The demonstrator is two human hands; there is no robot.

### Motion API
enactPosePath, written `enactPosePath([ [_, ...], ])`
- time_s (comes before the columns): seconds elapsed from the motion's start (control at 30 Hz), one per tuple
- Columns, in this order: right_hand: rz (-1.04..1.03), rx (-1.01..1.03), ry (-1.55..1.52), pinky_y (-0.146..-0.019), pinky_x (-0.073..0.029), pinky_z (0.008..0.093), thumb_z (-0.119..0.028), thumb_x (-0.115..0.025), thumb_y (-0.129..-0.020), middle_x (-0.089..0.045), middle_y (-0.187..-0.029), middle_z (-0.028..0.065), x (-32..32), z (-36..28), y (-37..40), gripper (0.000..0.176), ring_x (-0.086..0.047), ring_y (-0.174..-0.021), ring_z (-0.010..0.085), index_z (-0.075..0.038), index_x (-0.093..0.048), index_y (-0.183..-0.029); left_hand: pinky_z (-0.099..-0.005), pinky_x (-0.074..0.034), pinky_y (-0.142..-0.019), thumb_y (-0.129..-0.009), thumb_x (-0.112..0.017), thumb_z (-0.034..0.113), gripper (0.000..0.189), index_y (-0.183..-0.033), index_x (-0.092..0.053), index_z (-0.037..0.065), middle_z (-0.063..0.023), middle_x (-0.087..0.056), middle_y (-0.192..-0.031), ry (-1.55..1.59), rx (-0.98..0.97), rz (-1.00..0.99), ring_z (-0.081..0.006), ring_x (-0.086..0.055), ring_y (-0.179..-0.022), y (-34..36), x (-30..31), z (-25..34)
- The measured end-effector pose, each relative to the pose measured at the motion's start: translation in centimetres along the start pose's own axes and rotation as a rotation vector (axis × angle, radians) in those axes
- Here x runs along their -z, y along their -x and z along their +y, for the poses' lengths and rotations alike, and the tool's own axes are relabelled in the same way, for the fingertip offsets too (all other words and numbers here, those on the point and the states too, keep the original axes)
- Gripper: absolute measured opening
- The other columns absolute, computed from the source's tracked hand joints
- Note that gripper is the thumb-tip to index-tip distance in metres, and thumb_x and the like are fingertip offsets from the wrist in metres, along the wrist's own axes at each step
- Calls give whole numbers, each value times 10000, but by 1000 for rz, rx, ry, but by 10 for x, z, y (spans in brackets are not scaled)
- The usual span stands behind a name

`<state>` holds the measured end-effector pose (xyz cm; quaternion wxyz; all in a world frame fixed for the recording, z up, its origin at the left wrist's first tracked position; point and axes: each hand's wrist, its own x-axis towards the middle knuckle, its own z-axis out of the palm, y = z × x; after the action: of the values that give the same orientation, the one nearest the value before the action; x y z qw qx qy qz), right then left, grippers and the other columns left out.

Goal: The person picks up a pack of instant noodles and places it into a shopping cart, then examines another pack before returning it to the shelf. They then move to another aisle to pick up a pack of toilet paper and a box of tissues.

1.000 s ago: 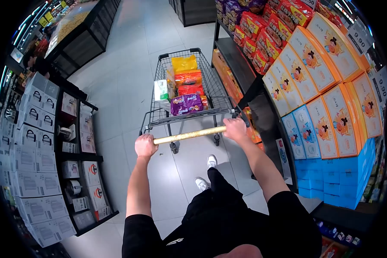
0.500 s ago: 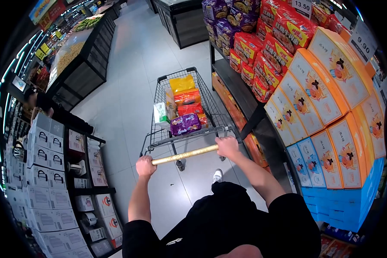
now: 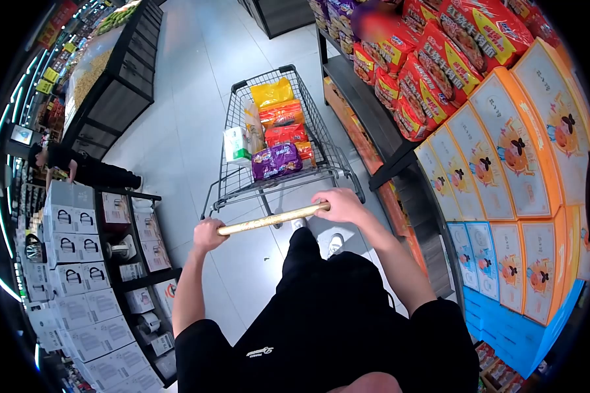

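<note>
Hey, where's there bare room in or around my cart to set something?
In the cart, a narrow strip looks bare between the orange pack and the right wire side. The floor is open between the cart and the black shelf at left. It's crowded toward the handle, where the purple pack, white-green box and red pack sit close together.

A plain black top (image 3: 354, 347) is worn, by whose short, loose left sleeve (image 3: 203, 354) and right sleeve (image 3: 447, 334) the upper arms are covered, while the forearms (image 3: 189, 281), left hand (image 3: 209, 234) and right hand (image 3: 338, 205) are left bare. Small, slanted white lettering (image 3: 260, 352) is borne on the top's left side, too small to be read with certainty. The legs are clothed in black trousers (image 3: 303, 254), the line where top and trousers meet being hard to tell, and white shoes (image 3: 335, 244) are worn.
</note>
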<state>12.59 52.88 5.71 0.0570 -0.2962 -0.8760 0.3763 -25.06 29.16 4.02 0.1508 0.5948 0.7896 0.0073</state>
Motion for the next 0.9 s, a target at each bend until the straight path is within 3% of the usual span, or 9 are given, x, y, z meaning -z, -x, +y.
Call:
enactPosePath([
  [0.07, 17, -67, -129, -733, -527, 373, -295, -717, -794, -712, -873, 62, -4, 7, -12, 277, -680, -819, 273, -127, -708, -1014, -342, -517, -901, -785, -768, 351, 447, -1119, -696, 63, -90, -704, -1028, 333, 0, -480, -236, -662, -987, -27, 27, -16],
  [0.1, 43, -128, -254, -730, -523, 360, -285, -710, -807, -710, -869, 54, -6, 9, -20, 261, -680, -800, 246, -121, -706, -1011, -342, -517, -901, -785, -768, 351, 447, -1119, -696, 63, -90, -704, -1028, 340, 9, -486, -236, -662, -987, -40, 37, -19],
  [0.17, 46, -210, -317, -724, -517, 333, -247, -694, -840, -697, -835, 54, -4, 9, -42, 220, -667, -765, 202, -98, -699, -1002, -312, -492, -938, -879, -718, 339, 438, -1159, -636, 12, -88, -683, -1080, 923, 94, -494, -188, -639, -1042, -66, 59, -20],
  [0.33, 114, -222, -437, -721, -522, 334, -196, -656, -878, -691, -818, 75, 2, 3, -116, 174, -667, -759, 210, -61, -680, -986, -294, -476, -955, -973, -616, 225, 290, -1144, -604, -10, -97, -670, -1078, 1128, 85, -264, -165, -629, -1035, -175, 67, 30],
  [0.57, 107, -194, 24, -721, -523, 470, -152, -615, -847, -681, -830, 152, -20, 24, -192, 108, -663, -801, 355, -53, -641, -881, -371, -490, -919, -884, -679, 236, 265, -1015, -670, 5, -140, -691, -979, 878, -16, -93, -262, -657, -970, -352, -52, 45],
  [0.6, 54, -243, 77, -710, -516, 465, -147, -622, -839, -675, -820, 144, -26, 26, -193, 106, -661, -802, 349, -58, -652, -888, -440, -467, -981, -855, -674, 271, 288, -999, -699, 23, -198, -665, -1105, 676, -115, -113, -350, -622, -1071, -375, -71, 44],
  [0.73, 135, -359, 69, -688, -508, 464, -138, -638, -811, -657, -757, 135, -27, 25, -196, 65, -654, -757, 345, -75, -650, -818, -492, -425, -1051, -862, -626, 230, 262, -1017, -716, 38, -232, -535, -1338, 450, -61, -77, -396, -511, -1240, -435, -114, 57],
  [0.83, 132, -353, 98, -685, -516, 459, -125, -621, -801, -650, -738, 132, -26, 27, -197, 78, -654, -732, 332, -48, -614, -785, -492, -438, -1014, -819, -641, 177, 312, -1083, -669, 12, -222, -546, -1309, 215, -198, 2, -377, -494, -1254, -480, -155, 49],
  [0.9, 151, -333, 91, -673, -512, 456, -119, -619, -797, -640, -722, 127, -27, 27, -200, 76, -644, -713, 328, -47, -606, -778, -467, -439, -977, -782, -657, 139, 412, -1163, -596, -4, -200, -542, -1288, 219, -96, 18, -360, -488, -1238, -505, -156, 50],
])
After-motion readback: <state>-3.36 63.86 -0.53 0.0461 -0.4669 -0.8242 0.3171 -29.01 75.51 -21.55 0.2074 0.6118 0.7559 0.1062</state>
